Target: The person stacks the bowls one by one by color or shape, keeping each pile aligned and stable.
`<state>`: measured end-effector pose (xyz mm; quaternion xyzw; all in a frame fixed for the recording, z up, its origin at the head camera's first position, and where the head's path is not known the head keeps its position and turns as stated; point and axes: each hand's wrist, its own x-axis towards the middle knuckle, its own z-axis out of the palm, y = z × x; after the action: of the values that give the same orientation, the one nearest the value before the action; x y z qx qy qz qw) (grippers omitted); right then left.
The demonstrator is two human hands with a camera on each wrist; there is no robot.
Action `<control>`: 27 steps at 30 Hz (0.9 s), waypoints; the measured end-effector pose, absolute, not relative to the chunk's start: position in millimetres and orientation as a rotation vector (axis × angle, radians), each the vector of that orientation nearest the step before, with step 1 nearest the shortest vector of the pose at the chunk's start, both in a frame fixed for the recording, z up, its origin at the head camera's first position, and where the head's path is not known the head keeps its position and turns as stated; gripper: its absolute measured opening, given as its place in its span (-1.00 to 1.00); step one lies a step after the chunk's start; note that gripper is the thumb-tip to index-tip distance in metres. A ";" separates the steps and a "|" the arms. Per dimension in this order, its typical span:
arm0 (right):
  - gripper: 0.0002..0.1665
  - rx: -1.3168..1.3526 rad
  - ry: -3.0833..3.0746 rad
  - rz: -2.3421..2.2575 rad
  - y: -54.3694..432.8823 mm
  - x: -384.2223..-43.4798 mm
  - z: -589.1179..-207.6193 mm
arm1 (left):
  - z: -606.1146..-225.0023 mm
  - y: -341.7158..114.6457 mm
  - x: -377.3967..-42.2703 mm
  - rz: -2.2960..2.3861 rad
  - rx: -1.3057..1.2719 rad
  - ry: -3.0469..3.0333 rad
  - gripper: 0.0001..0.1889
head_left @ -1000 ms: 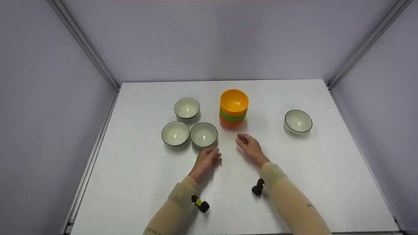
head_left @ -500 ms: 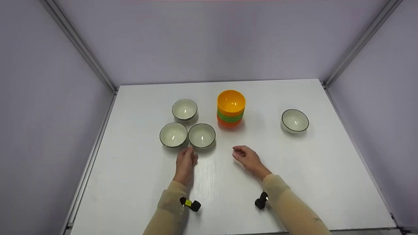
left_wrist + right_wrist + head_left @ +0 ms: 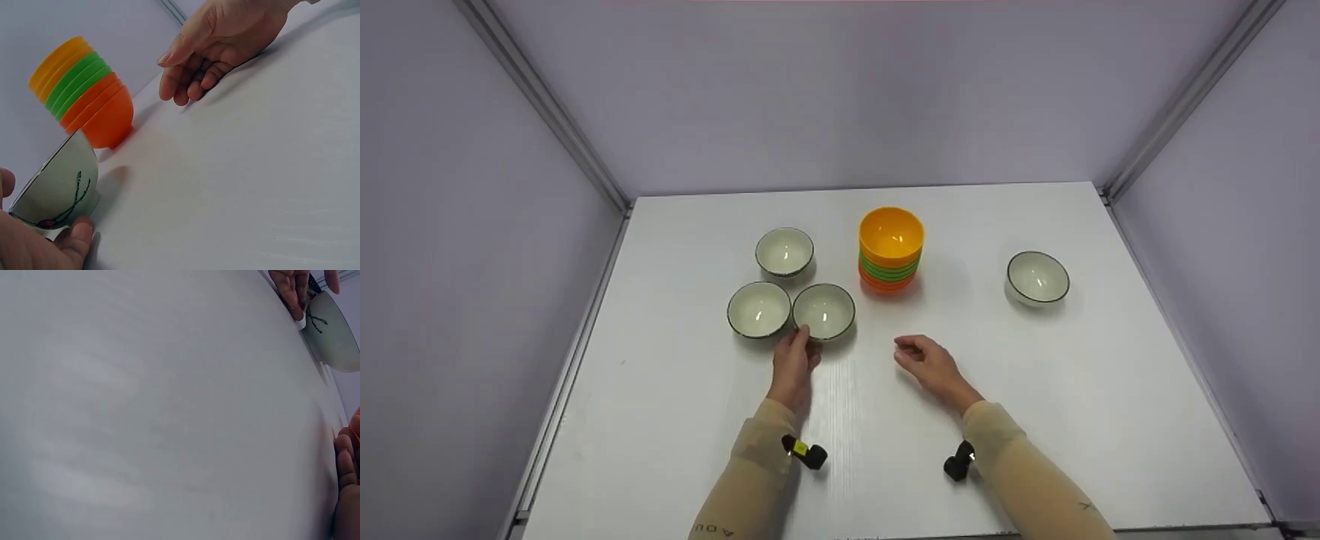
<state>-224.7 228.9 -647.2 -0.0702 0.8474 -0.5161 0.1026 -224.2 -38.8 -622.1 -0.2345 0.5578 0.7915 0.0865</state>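
Note:
In the head view my left hand (image 3: 793,367) is at the near edge of a pale bowl (image 3: 825,309) with a dark rim, its thumb over the rim and fingers low against the outside. The left wrist view shows this bowl (image 3: 62,183), with a green plant pattern, standing on the table. A matching bowl (image 3: 759,310) sits directly to its left, and another bowl (image 3: 784,252) lies behind them. My right hand (image 3: 934,367) hovers at the table surface, fingers loosely bent, holding nothing. In the left wrist view the right hand (image 3: 225,42) shows an empty palm.
A stack of plastic bowls (image 3: 891,247), yellow above green above orange, stands behind the hands, right of the pale bowls. One more pale bowl (image 3: 1038,278) sits far right. The white table (image 3: 660,420) has grey walls (image 3: 855,97) at its back and sides.
My left hand moved left from the right side of the near bowls, then slightly right and forward onto the front right bowl's rim. My right hand drew back toward me, then stayed still.

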 end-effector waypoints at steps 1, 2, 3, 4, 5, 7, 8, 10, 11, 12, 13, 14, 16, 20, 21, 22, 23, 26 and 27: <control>-0.59 -0.204 2.503 -1.523 228.5 -224.6 -647.1 | -622.3 -39.0 -224.4 2.354 -0.706 1.651 -0.48; -0.59 -0.202 2.504 -1.523 228.1 -224.4 -647.1 | -622.4 -39.1 -224.7 2.347 -0.712 1.649 -0.47; -0.59 -0.201 2.504 -1.525 227.8 -224.1 -646.9 | -622.3 -39.1 -225.0 2.346 -0.713 1.644 -0.46; -0.59 -0.205 2.506 -1.529 227.4 -224.0 -646.9 | -622.3 -39.0 -225.2 2.343 -0.716 1.644 -0.45; -0.59 -0.208 2.508 -1.530 227.1 -223.8 -646.9 | -622.2 -38.9 -225.3 2.345 -0.720 1.641 -0.45; -0.58 -0.212 2.512 -1.529 226.6 -223.2 -646.5 | -622.1 -38.5 -225.5 2.356 -0.721 1.637 -0.45; -0.58 -0.214 2.513 -1.530 226.6 -222.9 -646.3 | -622.1 -38.2 -225.5 2.365 -0.719 1.631 -0.46; -0.57 -0.218 2.516 -1.529 226.7 -222.4 -645.8 | -622.0 -37.6 -225.4 2.377 -0.720 1.620 -0.47; -0.57 -0.215 2.514 -1.527 226.9 -222.3 -645.7 | -622.1 -37.4 -225.3 2.380 -0.719 1.617 -0.48; -0.57 -0.212 2.509 -1.531 227.3 -222.2 -645.7 | -622.4 -37.2 -225.3 2.378 -0.713 1.627 -0.48; -0.56 -0.216 2.504 -1.539 227.7 -222.0 -645.6 | -622.3 -36.8 -225.3 2.377 -0.709 1.633 -0.50; -0.56 -0.223 2.499 -1.550 228.2 -221.9 -645.6 | -622.5 -36.5 -225.3 2.374 -0.711 1.641 -0.51; -0.55 -0.234 2.486 -1.574 229.0 -222.2 -646.2 | -623.1 -36.1 -225.8 2.369 -0.702 1.659 -0.53; -0.54 -0.253 2.478 -1.604 229.0 -222.1 -646.7 | -623.9 -36.4 -226.6 2.381 -0.693 1.653 -0.55; -0.54 -0.247 2.478 -1.602 228.9 -222.2 -646.8 | -624.1 -36.6 -226.7 2.384 -0.695 1.645 -0.54; -0.54 -0.243 2.480 -1.598 228.8 -222.3 -646.8 | -624.1 -36.8 -226.8 2.381 -0.698 1.641 -0.54; -0.55 -0.237 2.482 -1.591 228.9 -222.2 -646.5 | -624.1 -36.9 -226.9 2.375 -0.702 1.639 -0.53; -0.56 -0.215 2.488 -1.570 229.0 -222.4 -646.1 | -624.3 -37.2 -227.2 2.364 -0.714 1.635 -0.52; -0.56 -0.210 2.487 -1.567 229.1 -222.6 -646.3 | -624.4 -37.1 -227.4 2.364 -0.716 1.633 -0.52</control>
<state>-222.6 229.1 -646.3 -0.0709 0.8399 -0.5292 0.0972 -227.4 -37.1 -624.4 -0.2409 0.5494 0.7950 0.0901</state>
